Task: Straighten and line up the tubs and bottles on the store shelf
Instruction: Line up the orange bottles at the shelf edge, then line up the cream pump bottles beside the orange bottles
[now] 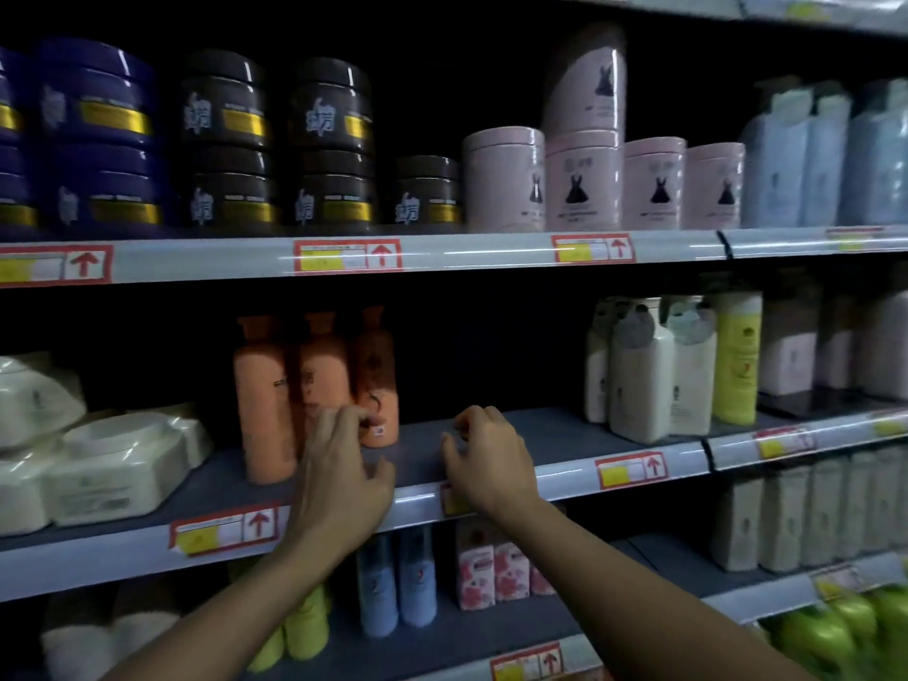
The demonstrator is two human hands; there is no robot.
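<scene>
Spanning the whole view: store shelving, three tiers in sight, each front rail carrying red-framed price tags with arrows.

Top tier, left to right: blue tubs stacked two high; black tubs in two double stacks, plus a single black tub just beside them; pink canisters in a row of four, one tall pink bottle standing behind them; pale blue bottles at far right.

Middle tier: cream wrapped packs lying tilted at left; three orange bottles upright, close together, staggered front to back; a bare stretch of shelf board; white bottles and one yellow bottle upright at right, pale cartons beyond them.

Bottom tier: two light blue bottles, pink flowered boxes, yellow-green bottles, grey cartons, green items at the lower right corner.

Left hand: raised in front of the orange bottles, fingers loosely curled with tips at the lower part of the middle and rear bottles, thumb spread apart; blur prevents telling whether it grips one.

Right hand: over the bare shelf board above the rail, fingers loosely curled, holding nothing
</scene>
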